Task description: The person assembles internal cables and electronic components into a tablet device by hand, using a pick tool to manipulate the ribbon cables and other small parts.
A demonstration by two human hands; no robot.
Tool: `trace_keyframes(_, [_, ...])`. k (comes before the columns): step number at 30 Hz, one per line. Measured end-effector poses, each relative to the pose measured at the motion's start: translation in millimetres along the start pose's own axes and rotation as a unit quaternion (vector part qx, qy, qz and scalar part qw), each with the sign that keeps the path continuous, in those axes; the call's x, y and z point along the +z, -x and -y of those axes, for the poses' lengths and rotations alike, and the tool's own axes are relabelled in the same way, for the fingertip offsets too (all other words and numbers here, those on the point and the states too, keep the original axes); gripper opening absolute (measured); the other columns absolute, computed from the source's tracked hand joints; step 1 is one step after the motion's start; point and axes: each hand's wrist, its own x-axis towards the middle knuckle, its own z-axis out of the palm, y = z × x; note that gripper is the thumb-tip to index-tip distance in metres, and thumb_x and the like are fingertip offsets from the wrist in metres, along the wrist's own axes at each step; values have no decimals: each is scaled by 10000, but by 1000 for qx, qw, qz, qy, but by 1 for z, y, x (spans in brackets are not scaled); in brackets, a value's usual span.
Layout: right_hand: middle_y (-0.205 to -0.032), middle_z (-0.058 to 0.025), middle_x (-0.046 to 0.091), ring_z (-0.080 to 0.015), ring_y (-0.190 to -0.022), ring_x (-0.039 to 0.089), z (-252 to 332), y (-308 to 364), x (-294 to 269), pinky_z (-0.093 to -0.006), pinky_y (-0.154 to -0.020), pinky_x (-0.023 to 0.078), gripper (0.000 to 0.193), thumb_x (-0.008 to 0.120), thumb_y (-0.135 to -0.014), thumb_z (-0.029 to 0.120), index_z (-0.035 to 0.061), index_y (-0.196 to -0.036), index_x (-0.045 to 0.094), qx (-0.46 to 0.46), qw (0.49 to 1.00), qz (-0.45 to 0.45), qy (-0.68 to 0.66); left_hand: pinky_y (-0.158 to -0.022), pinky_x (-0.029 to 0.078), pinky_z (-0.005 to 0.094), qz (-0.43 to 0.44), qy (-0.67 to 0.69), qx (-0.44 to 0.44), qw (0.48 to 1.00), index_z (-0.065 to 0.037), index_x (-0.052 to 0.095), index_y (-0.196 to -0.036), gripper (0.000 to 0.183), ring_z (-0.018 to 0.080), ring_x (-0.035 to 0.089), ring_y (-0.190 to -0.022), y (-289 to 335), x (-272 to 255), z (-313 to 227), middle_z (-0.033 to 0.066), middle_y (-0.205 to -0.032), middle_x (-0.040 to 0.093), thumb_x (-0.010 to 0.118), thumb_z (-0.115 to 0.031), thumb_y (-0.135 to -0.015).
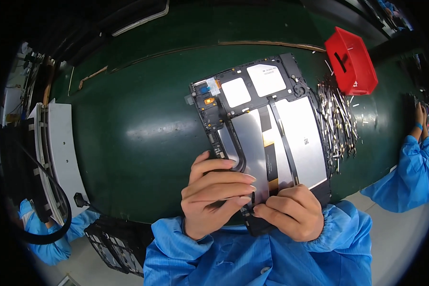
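Note:
An opened tablet [296, 134], a black frame with silver battery panels, circuit parts and flat strips, lies tilted in front of me, its near edge close to my body. My left hand [214, 195] reaches over its left edge; thumb and fingers are pinched together near the lower-left corner. A curved black cable [240, 155] runs down the left side to those fingers, and whether they grip it is hidden. My right hand [293, 212] is closed beside it, knuckles up, thumb and forefinger pressed together on the near edge. What it pinches is too small to make out.
Thin dark and silver strips [338, 124] are heaped right of the tablet. A red bin [350, 62] stands beyond them on the green table [138, 124]. White panels [66, 157] stand at left, and more black devices [117, 245] lower left. Co-workers' blue sleeves [403, 167] show at both sides.

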Motion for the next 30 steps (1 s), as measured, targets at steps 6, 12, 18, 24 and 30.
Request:
trace_keyframes(6, [-917, -18, 591, -157, -787, 546, -2, 1, -1, -278, -633, 440, 297, 644, -611, 128, 50, -895, 681, -14, 1000, 18, -7, -1037, 278, 429, 17, -62, 38, 997, -140, 738, -772, 105, 201, 572, -1027, -21, -1, -6, -16, -886, 699, 775, -168, -677])
trace_keyframes(12, [-911, -15, 586, -157, -792, 549, 0, 0, -2, -276, -628, 439, 291, 649, -618, 114, 55, -901, 682, -1, 1000, 25, -12, -1041, 263, 418, 13, -130, 31, 991, -148, 736, -742, 106, 189, 564, -1034, -28, 4, -4, -35, -877, 699, 783, -132, -649])
trace_keyframes(18, [-912, -15, 586, -162, -802, 555, 0, 0, -3, -276, -631, 447, 291, 651, -618, 106, 54, -903, 681, 3, 999, 25, -22, -1044, 264, 415, 16, -144, 19, 989, -149, 733, -755, 102, 172, 559, -1035, -29, 5, -5, -44, -901, 697, 779, -136, -665])
trace_keyframes(24, [-915, -15, 587, -165, -806, 556, -1, 0, -2, -283, -650, 458, 286, 649, -622, 111, 52, -900, 683, -1, 1000, 23, -17, -1045, 264, 423, 18, -148, 7, 989, -151, 734, -754, 86, 172, 558, -1036, -29, 5, -7, -41, -904, 696, 775, -141, -680])
trace_keyframes(30, [-918, -13, 588, -164, -817, 554, 0, 1, -1, -287, -660, 459, 276, 645, -626, 110, 49, -893, 681, 3, 1000, 21, -21, -1043, 266, 425, 23, -155, 2, 988, -148, 733, -743, 83, 175, 559, -1035, -30, 5, -8, -36, -901, 696, 779, -140, -675])
